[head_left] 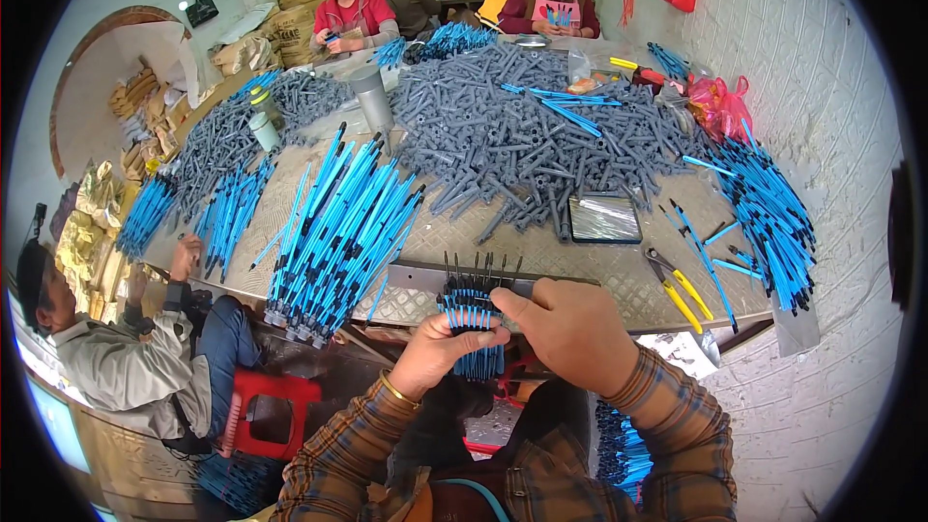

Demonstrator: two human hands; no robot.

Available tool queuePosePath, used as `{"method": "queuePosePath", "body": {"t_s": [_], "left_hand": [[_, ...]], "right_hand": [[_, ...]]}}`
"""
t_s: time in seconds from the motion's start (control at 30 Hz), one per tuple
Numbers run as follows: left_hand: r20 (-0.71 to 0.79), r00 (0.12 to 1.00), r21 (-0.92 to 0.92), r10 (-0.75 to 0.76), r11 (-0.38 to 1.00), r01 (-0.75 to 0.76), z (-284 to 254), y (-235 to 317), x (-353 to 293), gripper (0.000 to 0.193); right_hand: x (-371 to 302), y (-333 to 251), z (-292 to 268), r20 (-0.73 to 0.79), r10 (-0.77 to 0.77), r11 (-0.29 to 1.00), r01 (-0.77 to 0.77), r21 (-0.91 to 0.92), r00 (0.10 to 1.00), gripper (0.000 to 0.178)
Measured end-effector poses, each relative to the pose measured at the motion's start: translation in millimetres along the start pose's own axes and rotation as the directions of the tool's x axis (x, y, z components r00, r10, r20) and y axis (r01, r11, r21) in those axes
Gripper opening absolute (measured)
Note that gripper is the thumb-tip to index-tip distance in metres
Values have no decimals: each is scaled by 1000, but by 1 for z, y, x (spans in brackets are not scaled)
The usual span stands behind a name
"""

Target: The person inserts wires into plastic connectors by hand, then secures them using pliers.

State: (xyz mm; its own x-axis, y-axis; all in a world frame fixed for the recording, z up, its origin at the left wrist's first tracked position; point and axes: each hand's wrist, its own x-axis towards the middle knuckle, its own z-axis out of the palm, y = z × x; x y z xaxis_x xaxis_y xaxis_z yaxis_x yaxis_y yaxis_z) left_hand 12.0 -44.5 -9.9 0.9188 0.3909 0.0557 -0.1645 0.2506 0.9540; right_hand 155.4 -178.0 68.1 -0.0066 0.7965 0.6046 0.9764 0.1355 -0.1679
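My left hand (447, 348) is wrapped round a bundle of thin blue rods with black fittings (474, 364), held upright at the table's near edge. Dark thin tips stick up from the top of the bundle. Just to its right, my right hand (577, 329) is closed, its thumb pressed toward the black fittings; its curled fingers hide whatever they grip. Left of my hands, a large stack of similar blue rods (338, 232) lies on the table, with its ends over the edge. A big heap of grey ribbed plastic plugs (512, 126) spreads beyond.
Yellow-handled pliers (680, 290) and a clear-topped dark box (604, 219) lie to the right, near another pile of blue rods (768, 217). A grey metal cup (370, 97) stands behind the left stack. A person (126, 348) sits at left by a red stool (269, 413); others sit across the table.
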Motion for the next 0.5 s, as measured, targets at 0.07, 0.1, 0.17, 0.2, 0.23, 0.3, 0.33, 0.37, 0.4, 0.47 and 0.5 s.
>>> {"method": "queuePosePath", "body": {"t_s": [0.07, 0.1, 0.17, 0.2, 0.23, 0.3, 0.33, 0.37, 0.4, 0.47, 0.5], "left_hand": [[-5, 1000, -15, -6, 1000, 6, -1, -2, 0, 18], [-8, 1000, -30, -15, 999, 15, -1, -4, 0, 18], [-13, 1000, -45, -20, 999, 20, -2, -4, 0, 18], [-16, 999, -55, -36, 998, 35, -2, -4, 0, 18], [-19, 998, -65, -52, 997, 51, -2, -4, 0, 19], [-22, 998, -76, -66, 995, 64, -3, -3, 0, 19], [-20, 997, -64, -69, 996, 67, -3, -3, -1, 19], [-19, 997, -53, -71, 996, 70, -3, -3, -1, 19], [-17, 997, -41, -74, 996, 73, -3, -2, -2, 19], [-13, 998, -30, -55, 998, 54, -3, -3, -2, 19], [-11, 999, -20, -41, 999, 41, -2, -3, -2, 20]], "right_hand": [[0, -2, 0, -30, 25, 999, -23, 39, 999, 31], [0, -3, 1, -45, 38, 998, -35, 58, 998, 32], [-1, -2, 3, -48, 48, 996, -44, 71, 998, 31], [-1, -2, 4, -50, 60, 995, -56, 86, 997, 31], [-1, -1, 5, -53, 72, 993, -67, 100, 996, 31], [0, 0, 5, -47, 64, 994, -60, 87, 997, 31], [0, 0, 5, -42, 59, 996, -56, 74, 997, 30], [0, 0, 5, -36, 54, 997, -51, 62, 998, 29], [0, -1, 4, -37, 51, 997, -48, 60, 998, 29], [2, -4, -1, 0, 26, 1000, -26, 5, 1000, 27], [2, -4, -2, 20, 15, 1000, -15, -22, 1000, 26]]}}
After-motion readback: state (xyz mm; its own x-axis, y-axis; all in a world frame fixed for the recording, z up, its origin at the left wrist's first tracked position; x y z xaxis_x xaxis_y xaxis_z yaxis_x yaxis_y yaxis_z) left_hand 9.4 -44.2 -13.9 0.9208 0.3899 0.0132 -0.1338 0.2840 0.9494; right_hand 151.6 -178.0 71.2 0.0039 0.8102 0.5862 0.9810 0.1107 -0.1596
